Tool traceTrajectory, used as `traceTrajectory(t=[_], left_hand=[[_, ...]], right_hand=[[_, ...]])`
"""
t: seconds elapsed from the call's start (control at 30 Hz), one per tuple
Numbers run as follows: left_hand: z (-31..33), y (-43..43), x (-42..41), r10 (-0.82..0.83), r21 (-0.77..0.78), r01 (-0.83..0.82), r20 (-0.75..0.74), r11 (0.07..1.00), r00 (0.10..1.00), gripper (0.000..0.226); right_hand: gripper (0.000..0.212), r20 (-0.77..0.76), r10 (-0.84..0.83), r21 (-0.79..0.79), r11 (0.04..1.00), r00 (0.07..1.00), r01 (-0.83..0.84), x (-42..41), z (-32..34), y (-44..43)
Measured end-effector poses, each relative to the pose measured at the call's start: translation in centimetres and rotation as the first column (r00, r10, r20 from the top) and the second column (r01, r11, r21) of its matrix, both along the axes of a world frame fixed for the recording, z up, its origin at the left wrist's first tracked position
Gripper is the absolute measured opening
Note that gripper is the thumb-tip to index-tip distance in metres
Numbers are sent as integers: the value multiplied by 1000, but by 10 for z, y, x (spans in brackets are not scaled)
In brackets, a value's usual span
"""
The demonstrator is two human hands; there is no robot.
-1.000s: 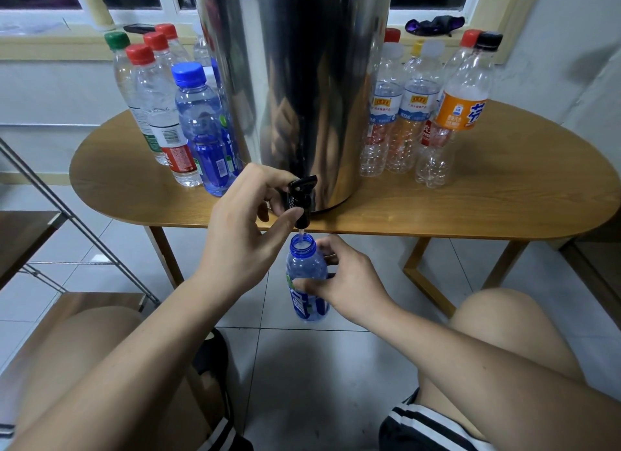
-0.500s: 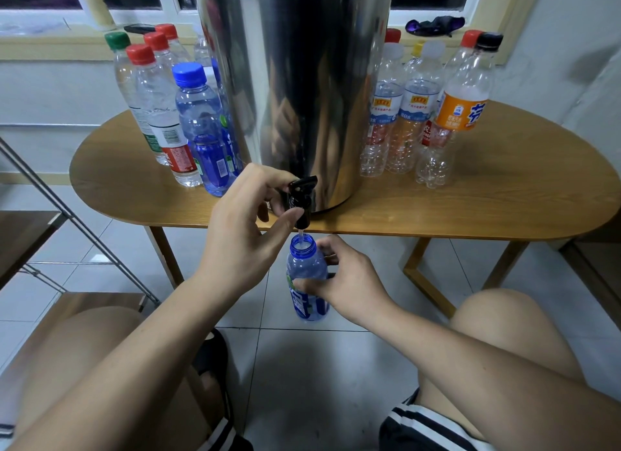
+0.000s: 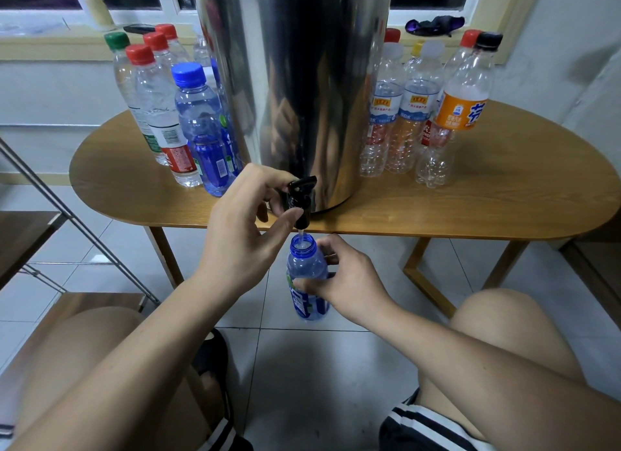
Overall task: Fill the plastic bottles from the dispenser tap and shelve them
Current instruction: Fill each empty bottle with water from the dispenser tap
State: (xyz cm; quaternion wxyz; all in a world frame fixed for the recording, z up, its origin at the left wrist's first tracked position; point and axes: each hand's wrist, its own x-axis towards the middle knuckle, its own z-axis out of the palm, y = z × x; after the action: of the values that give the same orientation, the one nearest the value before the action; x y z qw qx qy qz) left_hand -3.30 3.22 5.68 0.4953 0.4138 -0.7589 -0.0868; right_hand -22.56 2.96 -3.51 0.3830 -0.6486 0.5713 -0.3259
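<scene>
A tall steel dispenser stands on the oval wooden table. Its black tap juts over the table's front edge. My left hand grips the tap lever with curled fingers and thumb. A thin stream of water falls from the spout into an open blue bottle, uncapped and held upright below the tap. My right hand holds that bottle round its body.
Several capped bottles stand left of the dispenser, several more on its right. A metal-framed wooden shelf stands at the left. Tiled floor lies below, with my knees at both sides.
</scene>
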Motion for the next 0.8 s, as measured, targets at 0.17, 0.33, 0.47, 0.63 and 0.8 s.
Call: traceTrajectory(t=[0.17,0.33,0.47,0.63,0.8], left_hand=[[0,0,0,3,-1,-3,2,1000,1000,37],[0,1,0,3,2,-3,3,1000,1000,36],[0,1,0,-1,3,1,1,1000,1000,37],[0,0,1,-2,-3,2,1,1000,1000,37],[0,1,0,-8,-2,8,4,1000,1000,38]], right_hand=[[57,8,-9,-1,1000,1000,9,0,-1,0],[57,4,0,2,1000,1000,0,0,1,1],[57,5,1,0,1000,1000,-1,0,1,0],[58,-3,4,-7,1000,1000,-4,-1,0,0],[59,-17,8,-6,1000,1000,-8,-1,0,-1]])
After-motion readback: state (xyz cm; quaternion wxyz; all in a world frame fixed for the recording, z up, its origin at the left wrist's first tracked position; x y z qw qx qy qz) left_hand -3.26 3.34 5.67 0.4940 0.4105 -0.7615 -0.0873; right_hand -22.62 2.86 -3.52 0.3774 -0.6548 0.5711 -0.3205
